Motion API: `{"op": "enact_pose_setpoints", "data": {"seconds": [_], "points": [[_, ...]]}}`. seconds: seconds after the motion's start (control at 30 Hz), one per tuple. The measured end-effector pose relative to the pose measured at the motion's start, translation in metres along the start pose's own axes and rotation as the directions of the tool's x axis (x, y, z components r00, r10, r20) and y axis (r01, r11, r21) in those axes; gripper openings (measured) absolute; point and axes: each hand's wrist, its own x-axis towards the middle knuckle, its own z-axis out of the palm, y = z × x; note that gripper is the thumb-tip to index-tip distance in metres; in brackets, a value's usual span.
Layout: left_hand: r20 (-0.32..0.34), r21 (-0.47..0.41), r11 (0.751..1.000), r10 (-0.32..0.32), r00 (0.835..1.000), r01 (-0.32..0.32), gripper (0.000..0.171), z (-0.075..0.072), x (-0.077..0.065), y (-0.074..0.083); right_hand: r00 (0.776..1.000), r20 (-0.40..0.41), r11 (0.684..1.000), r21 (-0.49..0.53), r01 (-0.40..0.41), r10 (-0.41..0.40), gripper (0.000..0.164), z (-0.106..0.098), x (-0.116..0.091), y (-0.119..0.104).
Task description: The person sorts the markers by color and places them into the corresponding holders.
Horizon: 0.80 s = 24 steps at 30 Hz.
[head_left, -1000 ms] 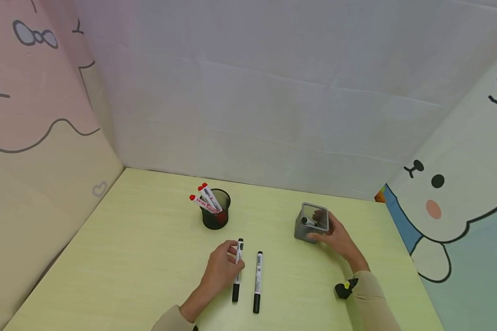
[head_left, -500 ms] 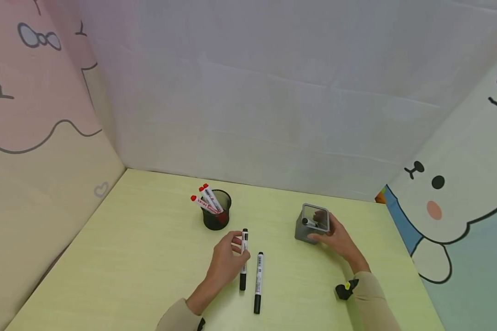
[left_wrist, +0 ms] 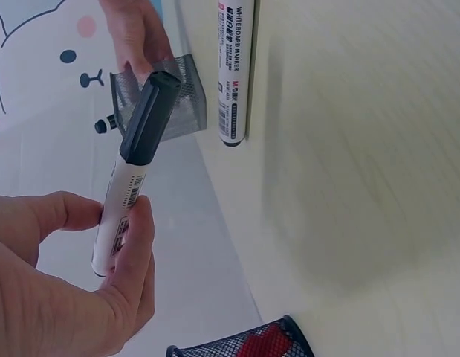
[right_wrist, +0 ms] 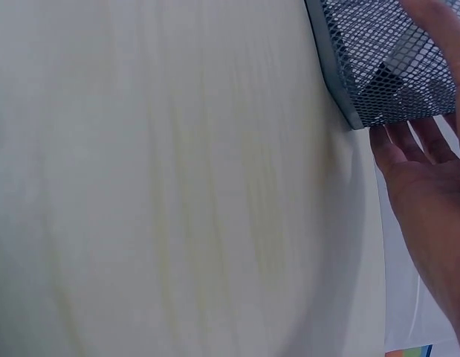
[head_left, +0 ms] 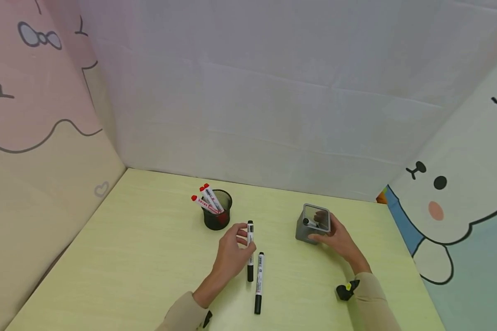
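Observation:
My left hand (head_left: 232, 252) pinches a white whiteboard marker (left_wrist: 124, 201) with a black cap between thumb and fingers. It is held above the table, black cap toward me in the head view. A second black-capped whiteboard marker (head_left: 259, 280) lies on the table just right of it. My right hand (head_left: 337, 239) grips the grey square mesh pen holder (head_left: 302, 232) from its right side, thumb at the front and fingers behind. Inside that holder leans another black-tipped marker (head_left: 310, 222). In the right wrist view the fingers (right_wrist: 430, 141) wrap the mesh wall.
A round black mesh pen cup (head_left: 216, 221) with several red-capped markers (head_left: 209, 198) stands left of the grey holder, beyond my left hand. A pale wall sheet (head_left: 265, 115) rises behind the yellow-green table (head_left: 120, 257), with cartoon-printed panels at both sides.
My left hand has lifted the marker off the table and carried it forward and to the right. My right hand stays on the grey pen holder.

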Motion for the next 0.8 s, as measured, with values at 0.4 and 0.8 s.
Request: {"op": "enact_pose_setpoints", "data": {"seconds": [0.4,0.8], "points": [[-0.017,-0.078,0.996,0.045,0.999,-0.046,0.044,0.009,0.012,0.018,1.0,0.003,1.0,0.018,0.006,-0.006,0.071,-0.001,-0.001,-0.001],[-0.05,-0.123,0.99,0.057,0.997,-0.063,0.044,0.02,0.029,0.041,1.0,0.006,1.0,0.023,0.015,-0.015,0.071,-0.001,-0.001,0.0]]}}
